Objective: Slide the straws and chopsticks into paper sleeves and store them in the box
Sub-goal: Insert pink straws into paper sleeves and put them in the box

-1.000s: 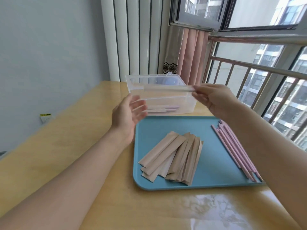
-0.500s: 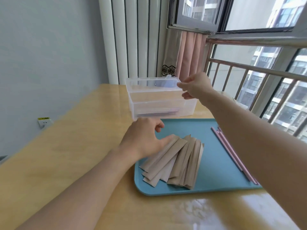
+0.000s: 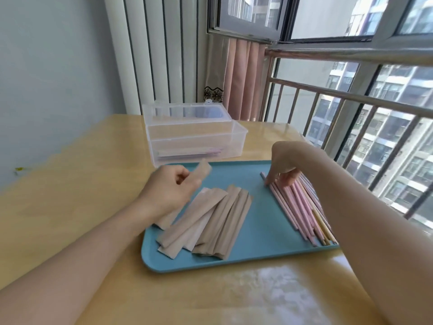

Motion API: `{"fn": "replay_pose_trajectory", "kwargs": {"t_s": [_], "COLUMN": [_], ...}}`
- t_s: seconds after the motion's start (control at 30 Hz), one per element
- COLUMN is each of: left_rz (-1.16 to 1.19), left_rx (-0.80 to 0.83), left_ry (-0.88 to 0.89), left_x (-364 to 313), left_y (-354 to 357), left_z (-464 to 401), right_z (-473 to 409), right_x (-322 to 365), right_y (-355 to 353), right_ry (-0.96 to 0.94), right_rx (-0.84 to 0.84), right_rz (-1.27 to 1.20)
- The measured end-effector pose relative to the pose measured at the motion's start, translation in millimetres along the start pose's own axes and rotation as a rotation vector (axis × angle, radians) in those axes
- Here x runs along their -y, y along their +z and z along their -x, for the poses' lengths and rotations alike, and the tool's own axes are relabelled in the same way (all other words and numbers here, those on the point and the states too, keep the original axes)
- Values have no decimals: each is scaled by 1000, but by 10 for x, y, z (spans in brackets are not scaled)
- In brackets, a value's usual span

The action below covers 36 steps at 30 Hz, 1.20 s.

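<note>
A blue tray (image 3: 257, 221) lies on the wooden table. Brown paper sleeves (image 3: 210, 221) are piled on its left half. Pink and yellowish straws (image 3: 302, 207) lie in a row on its right side. My left hand (image 3: 168, 191) pinches one paper sleeve (image 3: 202, 171) and lifts its far end above the pile. My right hand (image 3: 283, 167) reaches down onto the far ends of the straws, fingertips touching them. A clear plastic box (image 3: 194, 137) stands behind the tray with sleeved pieces lying on its bottom.
The box's clear lid stands open behind it. A window railing (image 3: 351, 97) runs along the table's right edge. A pink curtain (image 3: 243, 76) hangs at the back. The wooden table (image 3: 70, 184) stretches left of the tray.
My right hand has left the box and come down to the straws. My left hand has picked one sleeve up from the pile.
</note>
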<state>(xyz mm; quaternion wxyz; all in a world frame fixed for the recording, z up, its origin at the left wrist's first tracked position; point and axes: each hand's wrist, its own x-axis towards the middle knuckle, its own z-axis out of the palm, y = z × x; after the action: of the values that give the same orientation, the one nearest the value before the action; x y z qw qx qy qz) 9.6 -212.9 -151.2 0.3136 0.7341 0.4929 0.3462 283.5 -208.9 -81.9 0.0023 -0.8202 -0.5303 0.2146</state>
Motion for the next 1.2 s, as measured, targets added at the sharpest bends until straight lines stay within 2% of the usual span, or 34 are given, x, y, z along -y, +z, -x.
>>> {"fn": "replay_pose_trajectory", "kwargs": {"t_s": [0.1,0.23,0.33,0.43,0.7,0.87,0.97,1.1,1.2], "left_rz": [586,832,826,770,737,766,771,760,746], "left_rx": [34,222,425,516,456,420,412,427,444], "left_ry": [-200,-349,-399,-387,-369,-364,-355,-324,-301], "left_x": [-86,-134,-153,-154,-160,-161,-156,-148,-136], "left_y": [-59,-39,-43,-52,-21,-16,-15,-17,-23], "left_z": [-16,46,81,87,103,103,104,102,100], "right_z": [-21,-46,-74,-113,-144,-113,-24,145,150], "right_x": [-29,12,61,117,95,110,198,423,512], "right_y": [-9,42,105,158,132,49,-14,19,56], "right_ry": [-14,-40,-68,-109,-132,-213,-304,-446,-492], "right_rx": [10,74,83,32,-21,-205,-289,-104,-143], "right_rz": [24,-35,-110,-173,-394,-670,-923,-1279,-1418]}}
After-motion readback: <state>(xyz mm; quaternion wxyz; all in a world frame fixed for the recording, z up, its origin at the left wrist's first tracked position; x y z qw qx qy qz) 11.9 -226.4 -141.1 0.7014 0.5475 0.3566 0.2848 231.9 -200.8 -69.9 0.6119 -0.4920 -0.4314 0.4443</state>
